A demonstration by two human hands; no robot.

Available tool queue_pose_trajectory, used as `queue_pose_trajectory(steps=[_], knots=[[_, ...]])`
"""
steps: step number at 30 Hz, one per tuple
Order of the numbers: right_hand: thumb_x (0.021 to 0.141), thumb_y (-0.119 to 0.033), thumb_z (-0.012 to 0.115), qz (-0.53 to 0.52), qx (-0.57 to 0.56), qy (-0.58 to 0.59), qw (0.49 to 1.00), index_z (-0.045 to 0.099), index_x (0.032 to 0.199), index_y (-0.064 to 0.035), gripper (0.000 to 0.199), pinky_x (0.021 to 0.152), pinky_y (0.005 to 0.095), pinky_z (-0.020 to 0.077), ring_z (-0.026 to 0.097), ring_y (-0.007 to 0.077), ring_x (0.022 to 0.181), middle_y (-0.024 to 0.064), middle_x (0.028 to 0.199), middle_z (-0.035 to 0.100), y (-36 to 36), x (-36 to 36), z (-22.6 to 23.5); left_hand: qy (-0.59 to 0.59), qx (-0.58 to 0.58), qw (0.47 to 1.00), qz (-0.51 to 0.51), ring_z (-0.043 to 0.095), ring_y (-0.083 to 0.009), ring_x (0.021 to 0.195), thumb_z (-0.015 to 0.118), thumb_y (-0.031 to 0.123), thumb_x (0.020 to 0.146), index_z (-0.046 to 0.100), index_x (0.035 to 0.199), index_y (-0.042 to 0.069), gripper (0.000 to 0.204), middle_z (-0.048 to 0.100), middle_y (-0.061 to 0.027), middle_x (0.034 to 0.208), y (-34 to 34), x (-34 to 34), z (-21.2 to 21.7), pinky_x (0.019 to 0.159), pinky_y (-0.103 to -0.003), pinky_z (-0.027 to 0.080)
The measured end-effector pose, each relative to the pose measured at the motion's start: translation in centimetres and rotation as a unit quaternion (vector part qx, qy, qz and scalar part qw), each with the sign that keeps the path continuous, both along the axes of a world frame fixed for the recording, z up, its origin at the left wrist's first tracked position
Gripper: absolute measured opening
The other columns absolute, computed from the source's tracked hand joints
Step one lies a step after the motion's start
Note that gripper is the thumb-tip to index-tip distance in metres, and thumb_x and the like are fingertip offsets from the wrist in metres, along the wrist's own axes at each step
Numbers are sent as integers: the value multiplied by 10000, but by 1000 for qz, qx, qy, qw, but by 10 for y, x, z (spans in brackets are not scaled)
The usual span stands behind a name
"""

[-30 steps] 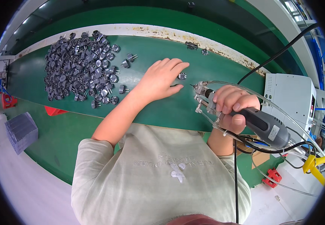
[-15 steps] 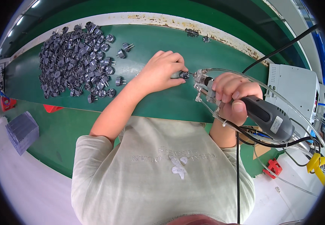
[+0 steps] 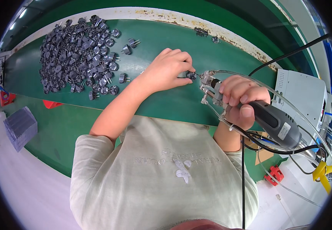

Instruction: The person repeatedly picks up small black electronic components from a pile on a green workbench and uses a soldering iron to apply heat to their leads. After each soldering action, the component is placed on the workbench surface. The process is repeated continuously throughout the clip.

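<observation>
Between thumb and fingertips, my left hand (image 3: 168, 72) pinches a small dark plug part (image 3: 191, 75) at the green tabletop. My right hand (image 3: 244, 99) is wrapped round a grey-and-black electric screwdriver (image 3: 276, 122), which lies slantwise with its metal head (image 3: 210, 82) pointing left. The head's tip meets or nearly meets the plug part; whether they touch I cannot tell. To the left of my left hand is a large pile of dark plug parts (image 3: 76, 57), some with metal pins showing. A loose plug part (image 3: 124, 78) lies beside my left forearm.
A grey metal box (image 3: 300, 92) stands to the right, with a clear hose (image 3: 288, 100) and black cables running near the screwdriver. A rusty white rail (image 3: 162, 15) borders the green table (image 3: 154, 105) at the back. Small dark pieces (image 3: 201, 31) lie beside it.
The whole view has shifted slightly. Both hands keep their holds, the left on the plug part and the right on the screwdriver, with the tip still at the part.
</observation>
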State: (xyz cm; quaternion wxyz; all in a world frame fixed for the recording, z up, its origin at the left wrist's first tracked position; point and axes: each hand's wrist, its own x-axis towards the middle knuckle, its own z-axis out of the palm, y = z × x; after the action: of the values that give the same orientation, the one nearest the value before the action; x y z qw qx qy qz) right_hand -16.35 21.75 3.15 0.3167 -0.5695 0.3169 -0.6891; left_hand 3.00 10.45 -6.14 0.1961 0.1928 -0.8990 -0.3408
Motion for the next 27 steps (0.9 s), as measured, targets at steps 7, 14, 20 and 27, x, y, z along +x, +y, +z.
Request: queue_pose_trajectory(steps=[7,14,20,27], knots=[[959,-259,714,-13,3,9,1000,539,953,-56,268,600,436,538,572,216,564,67,689,575,-2,4,2,1,-7,1000,-3,621,-222,1038,871,247,802,790,1040,123,280,659,12,1086,-1,0,-1,915,-384,445],[966,-219,710,-26,28,43,998,527,882,-56,259,594,423,535,557,211,545,63,652,560,-11,15,8,3,-9,1000,-3,618,-225,1039,867,240,800,781,1043,118,285,652,8,1075,2,1,-1,910,-384,443],[865,39,681,-4,-44,72,996,537,868,6,148,581,368,561,598,221,555,102,667,619,-22,17,-4,-15,15,1000,21,647,-277,1054,870,216,784,749,1099,76,365,662,-44,1102,0,-4,-1,910,-410,489],[956,-367,752,-35,-71,11,997,541,966,-94,345,579,393,543,598,218,559,38,674,572,12,-18,50,-32,78,993,87,657,-372,1101,902,250,743,690,1172,5,538,634,-138,1197,8,3,18,962,-459,549]])
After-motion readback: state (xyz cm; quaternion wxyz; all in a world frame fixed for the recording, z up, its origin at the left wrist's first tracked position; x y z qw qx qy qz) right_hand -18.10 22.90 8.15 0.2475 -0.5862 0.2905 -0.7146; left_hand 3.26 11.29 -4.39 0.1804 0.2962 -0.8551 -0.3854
